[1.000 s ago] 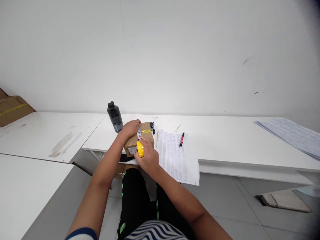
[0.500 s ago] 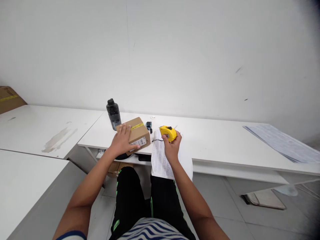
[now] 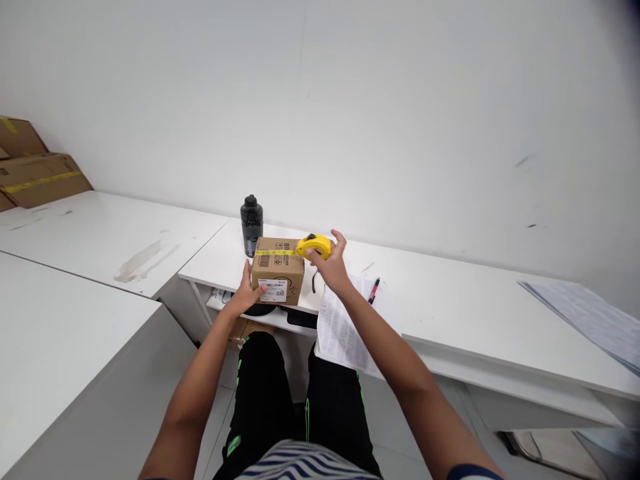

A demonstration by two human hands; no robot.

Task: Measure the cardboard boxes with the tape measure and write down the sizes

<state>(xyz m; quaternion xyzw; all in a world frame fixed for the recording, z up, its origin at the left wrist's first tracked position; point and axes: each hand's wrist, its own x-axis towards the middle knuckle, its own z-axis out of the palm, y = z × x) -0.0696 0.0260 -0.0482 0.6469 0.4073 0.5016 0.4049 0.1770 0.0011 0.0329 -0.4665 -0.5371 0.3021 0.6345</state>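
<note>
Cardboard box (image 3: 278,268), brown and rectangular, is at the white surface (image 3: 450,300)'s front edge, the left hand (image 3: 245,295) clasping its left side — probably for steadiness; the right hand (image 3: 334,265), apart, grips the rounded yellow plastic tape measure (image 3: 316,247) from behind, leaving its front end uncovered.
</note>
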